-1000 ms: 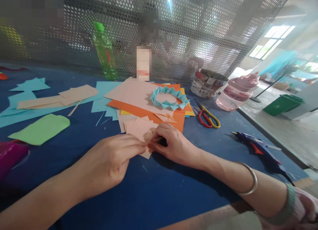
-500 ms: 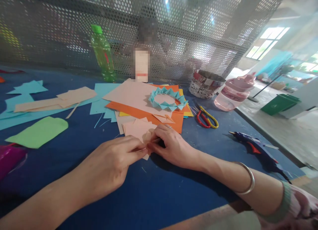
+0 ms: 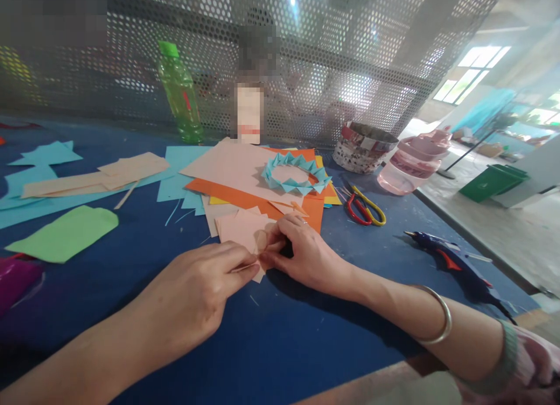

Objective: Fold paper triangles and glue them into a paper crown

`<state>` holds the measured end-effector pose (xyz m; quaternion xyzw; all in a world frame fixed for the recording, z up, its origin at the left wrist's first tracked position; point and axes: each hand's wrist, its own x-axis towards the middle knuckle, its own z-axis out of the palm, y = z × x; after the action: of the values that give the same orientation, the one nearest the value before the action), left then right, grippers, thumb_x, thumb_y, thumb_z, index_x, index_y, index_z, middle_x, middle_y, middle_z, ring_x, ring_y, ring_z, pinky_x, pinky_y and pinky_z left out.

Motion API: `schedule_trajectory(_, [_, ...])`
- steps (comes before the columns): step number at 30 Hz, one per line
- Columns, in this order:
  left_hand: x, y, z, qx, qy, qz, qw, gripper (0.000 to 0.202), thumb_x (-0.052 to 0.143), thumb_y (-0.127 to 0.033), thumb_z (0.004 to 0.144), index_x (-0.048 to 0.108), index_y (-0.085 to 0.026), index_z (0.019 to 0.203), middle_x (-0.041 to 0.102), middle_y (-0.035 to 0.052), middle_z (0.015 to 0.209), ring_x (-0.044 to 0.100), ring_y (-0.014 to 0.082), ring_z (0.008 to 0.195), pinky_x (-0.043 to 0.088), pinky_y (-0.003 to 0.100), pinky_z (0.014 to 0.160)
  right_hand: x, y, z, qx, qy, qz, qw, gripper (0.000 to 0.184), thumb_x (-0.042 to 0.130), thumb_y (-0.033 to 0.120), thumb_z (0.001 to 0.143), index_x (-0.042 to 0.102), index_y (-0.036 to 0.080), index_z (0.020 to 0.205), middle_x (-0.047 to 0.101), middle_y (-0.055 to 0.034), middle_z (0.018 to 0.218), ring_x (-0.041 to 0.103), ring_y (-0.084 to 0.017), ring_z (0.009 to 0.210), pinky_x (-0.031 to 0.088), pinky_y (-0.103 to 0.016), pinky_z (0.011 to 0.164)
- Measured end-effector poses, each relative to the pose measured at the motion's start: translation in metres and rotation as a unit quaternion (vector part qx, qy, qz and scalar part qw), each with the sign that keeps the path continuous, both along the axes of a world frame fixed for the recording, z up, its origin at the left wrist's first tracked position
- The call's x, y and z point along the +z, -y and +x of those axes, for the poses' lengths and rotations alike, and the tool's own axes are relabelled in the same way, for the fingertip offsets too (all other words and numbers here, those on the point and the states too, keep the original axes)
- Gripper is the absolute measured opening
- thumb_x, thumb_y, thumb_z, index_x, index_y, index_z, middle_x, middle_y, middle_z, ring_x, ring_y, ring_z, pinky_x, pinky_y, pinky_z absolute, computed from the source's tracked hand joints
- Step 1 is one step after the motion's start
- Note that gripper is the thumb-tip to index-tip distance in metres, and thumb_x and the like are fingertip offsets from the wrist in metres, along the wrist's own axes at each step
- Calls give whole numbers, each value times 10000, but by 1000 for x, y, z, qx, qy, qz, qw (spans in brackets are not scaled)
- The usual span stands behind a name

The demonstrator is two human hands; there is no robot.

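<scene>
Near the middle of the blue table, my left hand [image 3: 214,282] and my right hand [image 3: 301,253] meet, both closed in a pinch on a small piece of pink paper [image 3: 261,265]. Fingers cover most of that piece, so its exact shape is hidden. Just beyond lie several pink paper pieces [image 3: 238,227], stacked unevenly. Behind them are larger pink [image 3: 231,163] and orange sheets [image 3: 312,215]. On these rests a ring of folded blue paper [image 3: 296,173] with pointed edges. A small folded pink paper [image 3: 286,208] lies just past my right hand.
Right of the sheets are scissors [image 3: 366,208], a glue gun [image 3: 452,262], a woven paper basket [image 3: 364,148] and a pink water bottle [image 3: 413,163]. A green bottle [image 3: 180,95] stands against the perforated metal screen [image 3: 306,60]. Green paper [image 3: 65,233] and blue scraps [image 3: 50,154] lie left.
Both hands stay at the same spot, still pinching the small pink paper, with only slight finger movement. The other things on the table have kept their places.
</scene>
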<state>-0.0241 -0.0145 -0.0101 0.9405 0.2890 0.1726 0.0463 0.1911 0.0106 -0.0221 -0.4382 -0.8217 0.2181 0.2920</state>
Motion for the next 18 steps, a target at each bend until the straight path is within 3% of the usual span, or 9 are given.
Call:
schedule_trajectory(6, [-2, 0, 0, -2, 0, -8, 1000, 454, 316, -15, 880, 671, -196, 1098, 686, 60, 1022, 632, 189, 949, 524, 327, 860, 0, -1, 2, -18, 10, -6, 1000, 214, 696, 163, 741, 544, 182, 891, 590, -45, 953, 533, -185, 943, 460, -343, 850])
schedule_trajectory(18, [-3, 1, 0, 4, 0, -13, 1000, 469, 296, -16, 884, 652, -204, 1124, 677, 42, 1076, 620, 168, 1002, 495, 294, 912, 2, -7, 7, -53, 47, -12, 997, 289, 756, 316, 768, 548, 183, 917, 606, -40, 931, 559, -174, 872, 457, -334, 806])
